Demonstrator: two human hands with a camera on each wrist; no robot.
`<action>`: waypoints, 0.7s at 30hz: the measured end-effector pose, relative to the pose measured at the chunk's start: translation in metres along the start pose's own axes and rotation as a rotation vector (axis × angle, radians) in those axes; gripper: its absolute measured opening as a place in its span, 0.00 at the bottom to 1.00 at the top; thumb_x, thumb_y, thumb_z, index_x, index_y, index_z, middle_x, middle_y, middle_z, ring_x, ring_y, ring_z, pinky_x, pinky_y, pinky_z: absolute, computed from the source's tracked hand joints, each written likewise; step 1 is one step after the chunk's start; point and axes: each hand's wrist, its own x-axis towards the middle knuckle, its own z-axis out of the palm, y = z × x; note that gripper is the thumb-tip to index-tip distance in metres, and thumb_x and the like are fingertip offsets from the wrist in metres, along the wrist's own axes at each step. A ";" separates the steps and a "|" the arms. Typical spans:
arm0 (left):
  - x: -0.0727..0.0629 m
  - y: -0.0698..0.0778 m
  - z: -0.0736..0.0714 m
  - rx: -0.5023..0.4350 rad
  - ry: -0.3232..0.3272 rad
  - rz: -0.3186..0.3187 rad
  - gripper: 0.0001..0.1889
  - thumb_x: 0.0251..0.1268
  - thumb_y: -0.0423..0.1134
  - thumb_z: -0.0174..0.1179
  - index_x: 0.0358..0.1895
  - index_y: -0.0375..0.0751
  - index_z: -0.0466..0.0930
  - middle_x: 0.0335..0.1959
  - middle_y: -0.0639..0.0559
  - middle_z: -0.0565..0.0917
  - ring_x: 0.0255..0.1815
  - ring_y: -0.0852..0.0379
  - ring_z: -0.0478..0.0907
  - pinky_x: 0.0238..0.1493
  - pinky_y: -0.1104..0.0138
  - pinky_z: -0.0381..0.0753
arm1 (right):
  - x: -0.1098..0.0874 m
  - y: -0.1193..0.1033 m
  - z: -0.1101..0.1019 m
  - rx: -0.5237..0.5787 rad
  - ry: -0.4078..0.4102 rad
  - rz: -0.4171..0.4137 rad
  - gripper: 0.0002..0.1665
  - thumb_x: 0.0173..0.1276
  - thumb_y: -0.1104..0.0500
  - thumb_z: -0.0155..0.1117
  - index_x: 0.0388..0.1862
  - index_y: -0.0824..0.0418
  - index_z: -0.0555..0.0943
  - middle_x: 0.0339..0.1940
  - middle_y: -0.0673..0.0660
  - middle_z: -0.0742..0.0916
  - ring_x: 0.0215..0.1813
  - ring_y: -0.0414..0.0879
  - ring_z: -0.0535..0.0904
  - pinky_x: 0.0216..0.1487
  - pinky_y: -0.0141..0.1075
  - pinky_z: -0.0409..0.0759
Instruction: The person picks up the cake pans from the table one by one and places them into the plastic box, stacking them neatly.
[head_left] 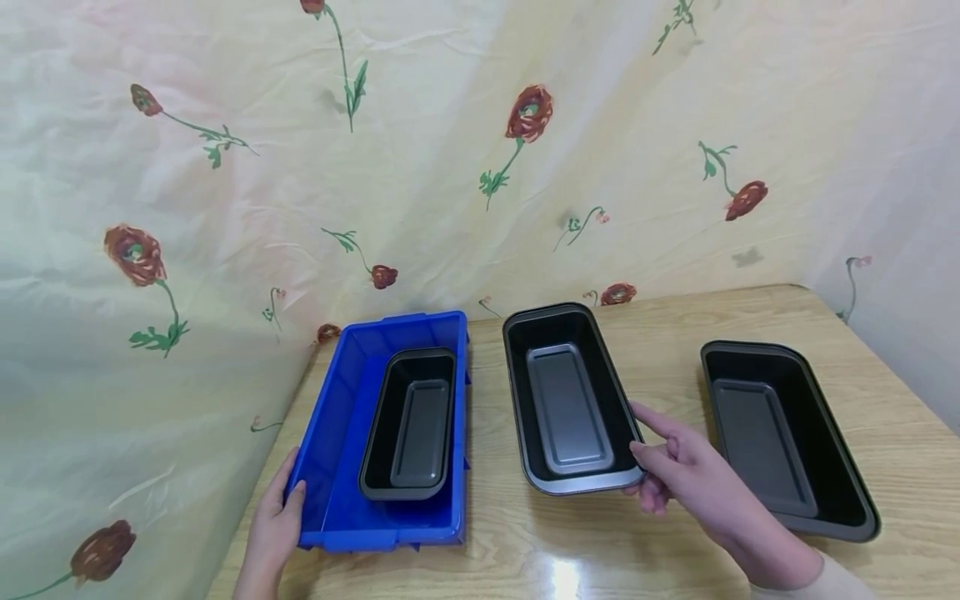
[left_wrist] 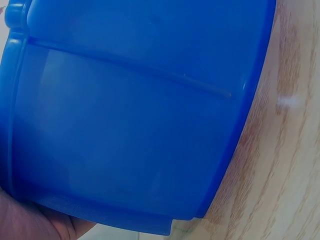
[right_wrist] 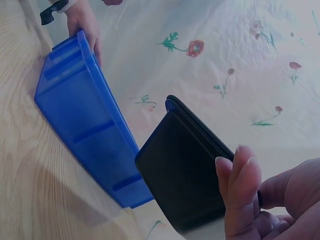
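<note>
In the head view my right hand [head_left: 686,475] pinches the near right corner of a dark loaf pan [head_left: 570,408], thumb on the rim and fingers beneath. The right wrist view shows this pan's dark outer side [right_wrist: 185,175] raised over the table and tilted. My left hand [head_left: 273,529] grips the near left corner of a blue plastic bin [head_left: 322,500]. Inside that bin, toward its right side, lies another loaf pan [head_left: 422,433]. The bin's blue wall [left_wrist: 120,120] fills most of the left wrist view, with part of the left hand at the lower left.
A third loaf pan [head_left: 765,450] stands on the wooden table [head_left: 495,558] at the right, behind my right wrist. A flower-patterned cloth [head_left: 450,167] hangs along the back and left. The table's right edge meets a pale wall.
</note>
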 end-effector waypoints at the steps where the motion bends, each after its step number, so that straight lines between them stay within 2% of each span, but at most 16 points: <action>1: 0.000 0.000 0.000 0.001 0.001 -0.001 0.30 0.80 0.34 0.36 0.80 0.50 0.40 0.78 0.35 0.44 0.76 0.31 0.44 0.70 0.38 0.50 | 0.001 -0.001 0.001 0.003 -0.006 -0.005 0.40 0.79 0.63 0.47 0.77 0.74 0.37 0.21 0.60 0.86 0.17 0.41 0.79 0.17 0.33 0.78; 21: 0.000 0.001 0.000 -0.002 0.006 -0.002 0.30 0.80 0.34 0.36 0.80 0.50 0.41 0.78 0.35 0.45 0.75 0.30 0.44 0.70 0.38 0.49 | 0.025 -0.007 0.029 0.049 -0.045 -0.042 0.39 0.78 0.65 0.48 0.76 0.75 0.41 0.21 0.64 0.86 0.16 0.39 0.79 0.17 0.32 0.78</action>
